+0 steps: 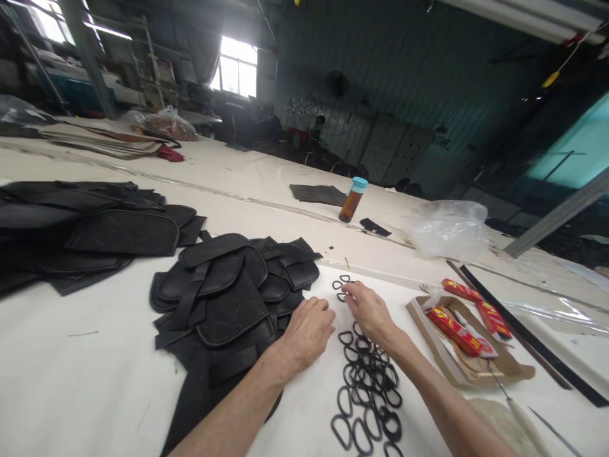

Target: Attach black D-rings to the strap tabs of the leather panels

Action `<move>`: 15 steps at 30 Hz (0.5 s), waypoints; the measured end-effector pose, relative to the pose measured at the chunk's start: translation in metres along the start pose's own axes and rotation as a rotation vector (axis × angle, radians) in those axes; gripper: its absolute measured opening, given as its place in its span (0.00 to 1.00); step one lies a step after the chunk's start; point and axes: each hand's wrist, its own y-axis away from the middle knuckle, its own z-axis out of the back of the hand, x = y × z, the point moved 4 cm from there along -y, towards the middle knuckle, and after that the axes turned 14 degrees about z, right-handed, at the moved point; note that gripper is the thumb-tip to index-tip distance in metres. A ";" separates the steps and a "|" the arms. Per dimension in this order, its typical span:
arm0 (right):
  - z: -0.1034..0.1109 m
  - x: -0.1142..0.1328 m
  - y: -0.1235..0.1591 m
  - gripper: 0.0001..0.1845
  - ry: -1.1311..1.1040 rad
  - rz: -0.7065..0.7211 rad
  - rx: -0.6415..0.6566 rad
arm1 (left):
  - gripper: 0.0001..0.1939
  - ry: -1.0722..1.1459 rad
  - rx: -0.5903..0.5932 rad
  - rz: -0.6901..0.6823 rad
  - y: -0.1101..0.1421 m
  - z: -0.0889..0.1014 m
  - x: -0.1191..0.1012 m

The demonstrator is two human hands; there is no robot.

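My left hand [310,329] rests at the right edge of a pile of black padded leather pieces [233,304]. Its fingers are curled downward, and whatever they hold, if anything, is hidden. My right hand [370,312] reaches to the far end of a spread of black D-rings [364,374] on the white table. Its fingers are pinched together at a D-ring [340,296], with a few more rings just beyond the fingertips. Most of the rings lie loosely overlapped under and in front of my right wrist.
A second stack of black pieces [118,231] lies at left. On the right stands a cardboard tray [428,336] with red boxes [454,330], a white-handled awl [523,422] beside it. Farther back are a bottle [351,202], a plastic bag [447,228] and black strips [523,317].
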 end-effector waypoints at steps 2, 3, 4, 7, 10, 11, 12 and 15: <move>-0.006 0.005 -0.013 0.14 0.032 -0.020 0.003 | 0.05 -0.020 -0.003 0.002 0.001 0.000 0.000; -0.009 0.007 -0.017 0.13 0.048 -0.030 0.009 | 0.05 -0.030 -0.005 0.002 0.002 0.000 0.000; -0.011 0.009 -0.021 0.13 0.063 -0.038 0.018 | 0.06 -0.039 -0.006 0.003 0.003 0.000 0.000; -0.017 0.013 -0.026 0.12 0.099 -0.043 0.041 | 0.07 -0.058 -0.013 0.009 0.004 -0.002 0.000; -0.019 0.015 -0.023 0.12 0.114 -0.031 0.043 | 0.07 -0.064 -0.023 0.009 0.005 -0.003 0.000; -0.019 0.016 -0.022 0.13 0.115 -0.024 0.043 | 0.07 -0.064 -0.026 0.007 0.006 -0.003 0.000; -0.019 0.016 -0.020 0.13 0.114 -0.014 0.043 | 0.08 -0.064 -0.027 0.005 0.006 -0.003 0.000; -0.019 0.014 -0.018 0.13 0.101 0.032 0.048 | 0.08 -0.065 -0.025 0.005 0.006 -0.002 -0.001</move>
